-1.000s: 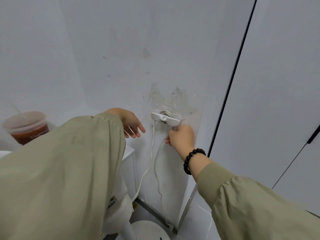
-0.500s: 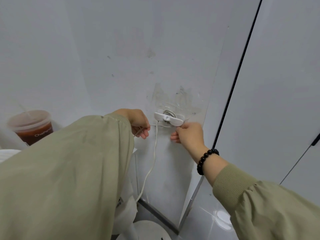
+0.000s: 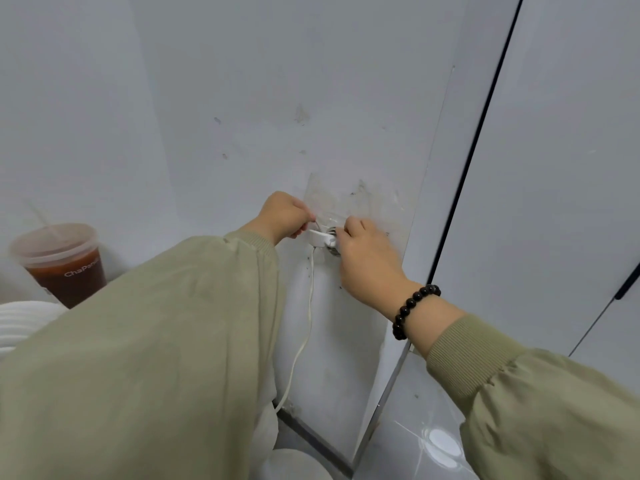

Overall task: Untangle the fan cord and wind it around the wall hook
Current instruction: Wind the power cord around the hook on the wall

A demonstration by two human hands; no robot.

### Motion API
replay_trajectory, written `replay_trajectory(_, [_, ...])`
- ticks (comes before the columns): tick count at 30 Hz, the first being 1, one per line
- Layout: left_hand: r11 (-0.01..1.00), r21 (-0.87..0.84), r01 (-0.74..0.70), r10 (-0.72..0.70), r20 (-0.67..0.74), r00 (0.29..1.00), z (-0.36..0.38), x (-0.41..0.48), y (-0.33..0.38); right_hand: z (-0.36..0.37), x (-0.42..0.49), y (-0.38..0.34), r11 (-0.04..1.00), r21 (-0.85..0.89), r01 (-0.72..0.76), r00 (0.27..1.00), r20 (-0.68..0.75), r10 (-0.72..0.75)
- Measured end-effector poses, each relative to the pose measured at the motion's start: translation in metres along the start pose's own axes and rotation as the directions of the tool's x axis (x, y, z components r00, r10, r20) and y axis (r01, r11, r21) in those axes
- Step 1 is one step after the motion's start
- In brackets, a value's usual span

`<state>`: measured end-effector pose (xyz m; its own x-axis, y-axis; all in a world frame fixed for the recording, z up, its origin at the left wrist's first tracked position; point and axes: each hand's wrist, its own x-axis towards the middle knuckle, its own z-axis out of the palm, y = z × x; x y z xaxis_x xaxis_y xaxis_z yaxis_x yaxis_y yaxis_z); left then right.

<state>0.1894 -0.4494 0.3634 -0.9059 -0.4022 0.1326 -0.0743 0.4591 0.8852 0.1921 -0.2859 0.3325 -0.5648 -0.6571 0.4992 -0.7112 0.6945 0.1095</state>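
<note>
A white wall hook (image 3: 320, 238) sticks out of a clear adhesive pad on the grey wall, with turns of white cord wound behind it. My left hand (image 3: 284, 214) is just left of the hook and pinches a short piece of the cord. My right hand (image 3: 367, 261) covers the hook's right half, its fingers curled at the hook and the cord turns. One strand of the white fan cord (image 3: 304, 327) hangs down from the hook along the wall and goes out of sight behind my left sleeve.
A plastic cup of dark red drink (image 3: 65, 265) with a straw stands at the left on a ledge. White ribbed fan parts (image 3: 20, 323) lie below it. A dark vertical seam (image 3: 474, 143) separates wall panels on the right. Glossy floor tiles (image 3: 426, 441) show at the bottom.
Both hands rose to the hook's level. The right hand went from below the hook onto its right side. The left hand lifted its piece of cord up beside the hook.
</note>
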Motion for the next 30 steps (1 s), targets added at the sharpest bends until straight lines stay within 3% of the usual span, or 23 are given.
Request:
replay_trajectory(5, [0.977,-0.205,0.066,-0.045,0.104,0.994,-0.014,-0.005,0.005,-0.002,0.008,-0.003,0.995,0.061,-0.079,0.996,-0.041,0.082])
replay_trajectory(10, [0.962,-0.252,0.105,-0.074,0.128,0.989,-0.022,-0.006,0.005,-0.009,0.03,-0.011,0.992,-0.052,-0.119,0.993,-0.01,0.119])
replay_trajectory(15, [0.97,-0.223,0.098,-0.087,0.059,0.994,-0.022,-0.005,0.006,-0.008,0.054,-0.019,0.977,-0.15,-0.151,0.985,0.06,0.161])
replay_trajectory(19, [0.964,-0.25,0.087,-0.117,-0.108,0.987,-0.026,-0.003,0.002,-0.001,0.067,-0.022,0.969,-0.185,-0.164,0.983,0.054,0.177])
replay_trajectory(24, [0.954,-0.266,0.135,-0.202,-0.246,0.948,-0.034,0.004,-0.01,0.0,0.062,-0.018,0.972,-0.064,-0.225,0.974,-0.051,0.222])
replay_trajectory(27, [0.956,-0.275,0.1,-0.148,-0.161,0.976,-0.03,-0.001,-0.003,-0.002,0.059,-0.02,0.968,0.047,-0.246,0.965,-0.087,0.249])
replay_trajectory(30, [0.912,-0.405,0.065,-0.072,-0.001,0.997,-0.024,-0.007,0.007,-0.009,0.069,-0.022,0.953,0.088,-0.289,0.95,-0.095,0.297])
